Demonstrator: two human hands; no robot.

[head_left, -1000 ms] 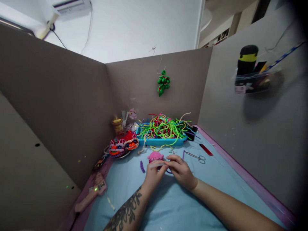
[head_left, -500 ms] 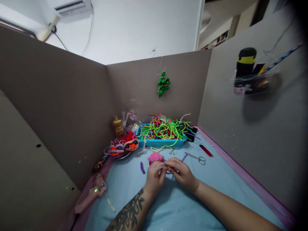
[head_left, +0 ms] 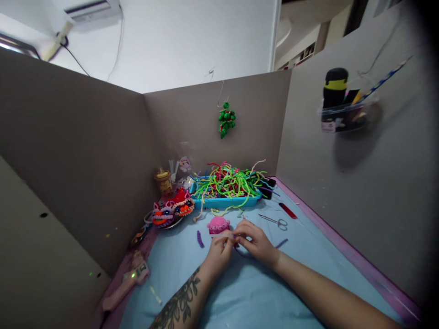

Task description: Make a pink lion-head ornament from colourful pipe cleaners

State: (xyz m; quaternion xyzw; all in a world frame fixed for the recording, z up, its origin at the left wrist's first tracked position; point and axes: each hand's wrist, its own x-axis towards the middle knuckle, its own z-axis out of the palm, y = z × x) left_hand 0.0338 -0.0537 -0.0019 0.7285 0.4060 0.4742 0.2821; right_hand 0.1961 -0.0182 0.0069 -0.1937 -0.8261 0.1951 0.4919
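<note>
My left hand (head_left: 218,252) and my right hand (head_left: 255,242) meet over the light blue mat (head_left: 260,292), fingertips pinched together on a thin purple pipe cleaner (head_left: 279,244) whose free end sticks out to the right of my right hand. A pink fuzzy ball (head_left: 218,225) lies just beyond the fingers. A short purple piece (head_left: 199,238) lies to its left. Both hands are closed in a pinch.
A blue tray (head_left: 224,201) heaped with coloured pipe cleaners stands at the back. Small scissors (head_left: 274,221) and a red stick (head_left: 287,210) lie right of it. Colourful fuzzy figures (head_left: 171,211) and a pink glue gun (head_left: 125,284) sit at the left. Grey partition walls surround the desk.
The hands have stayed together working the purple piece; its free end now sticks out to the right of my right hand. The view has shifted slightly to the right.
</note>
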